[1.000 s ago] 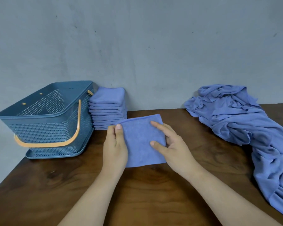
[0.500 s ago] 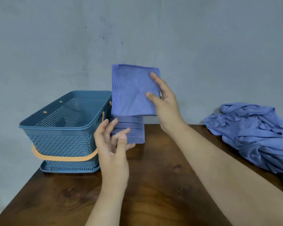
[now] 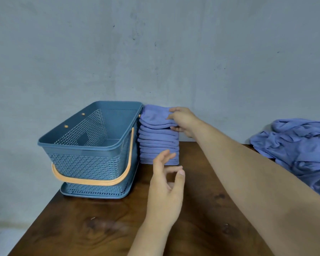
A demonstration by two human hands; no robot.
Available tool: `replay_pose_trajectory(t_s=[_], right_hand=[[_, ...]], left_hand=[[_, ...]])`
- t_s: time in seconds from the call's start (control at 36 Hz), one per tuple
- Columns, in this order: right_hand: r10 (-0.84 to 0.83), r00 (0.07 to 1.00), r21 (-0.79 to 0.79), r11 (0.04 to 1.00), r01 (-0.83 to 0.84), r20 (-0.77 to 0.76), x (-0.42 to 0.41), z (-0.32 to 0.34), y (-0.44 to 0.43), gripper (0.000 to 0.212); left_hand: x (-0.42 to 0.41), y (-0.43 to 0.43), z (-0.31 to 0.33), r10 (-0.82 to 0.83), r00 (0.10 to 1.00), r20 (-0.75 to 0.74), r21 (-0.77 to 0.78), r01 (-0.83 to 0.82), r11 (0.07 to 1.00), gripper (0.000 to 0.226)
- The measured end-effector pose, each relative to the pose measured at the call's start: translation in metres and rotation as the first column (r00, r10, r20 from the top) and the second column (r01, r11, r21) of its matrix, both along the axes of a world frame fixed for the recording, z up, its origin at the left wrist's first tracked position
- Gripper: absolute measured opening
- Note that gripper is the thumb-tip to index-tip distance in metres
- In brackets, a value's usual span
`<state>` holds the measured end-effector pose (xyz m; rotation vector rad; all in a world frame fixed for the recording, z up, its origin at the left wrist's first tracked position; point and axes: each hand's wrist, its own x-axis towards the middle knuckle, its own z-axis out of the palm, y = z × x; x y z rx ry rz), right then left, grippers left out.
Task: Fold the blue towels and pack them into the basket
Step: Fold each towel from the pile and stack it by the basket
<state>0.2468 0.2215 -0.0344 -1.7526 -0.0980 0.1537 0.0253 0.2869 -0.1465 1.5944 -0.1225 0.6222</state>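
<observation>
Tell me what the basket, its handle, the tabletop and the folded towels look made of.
The basket looks like moulded plastic, matte blue: perforated weave-pattern walls. Its handle: smooth orange plastic, probably. The tabletop: wood or wood-look veneer, semi-gloss brown, grain and knots showing. The folded towels: soft napped cloth, possibly microfibre, matte with rounded folds.

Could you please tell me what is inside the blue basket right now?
Nothing shows inside the basket: its far wall and the visible part of its floor look bare. The near wall hides the rest of the floor.
</observation>
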Motion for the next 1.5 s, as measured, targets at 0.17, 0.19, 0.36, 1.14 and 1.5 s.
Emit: replay_pose_trajectory(t_s=[0.17,0.19,0.36,1.14,1.5], right_hand=[[0.101,0.944,-0.67,0.728,0.146,0.315,-0.004,0.011,0.001,0.067],[0.149,0.913,-0.704,0.687,0.181,0.38,-0.005,0.015,0.005,0.068],[0.468,0.816,-0.759,0.649,-0.056,0.339,0.001,0.03,0.047,0.038],[0.515,0.785,-0.898,0.425,0.114,0.343,-0.036,0.001,0.002,0.098],[0.317,0.84,-0.831,0.498,0.249,0.441,-0.167,-0.05,-0.172,0.061]], left_hand=[[-0.001,-0.002,-0.001,0.015,0.999,-0.033,0.039,-0.014,0.999,0.051],[-0.001,-0.003,-0.001,0.021,0.999,-0.04,0.047,-0.019,0.999,0.051],[0.001,-0.001,-0.005,0.077,0.991,-0.11,0.127,-0.063,0.99,0.051],[0.007,-0.004,-0.021,0.031,0.975,-0.221,0.304,0.039,0.952,0.058],[-0.007,-0.033,-0.025,-0.069,0.972,-0.226,0.493,0.175,0.853,0.056]])
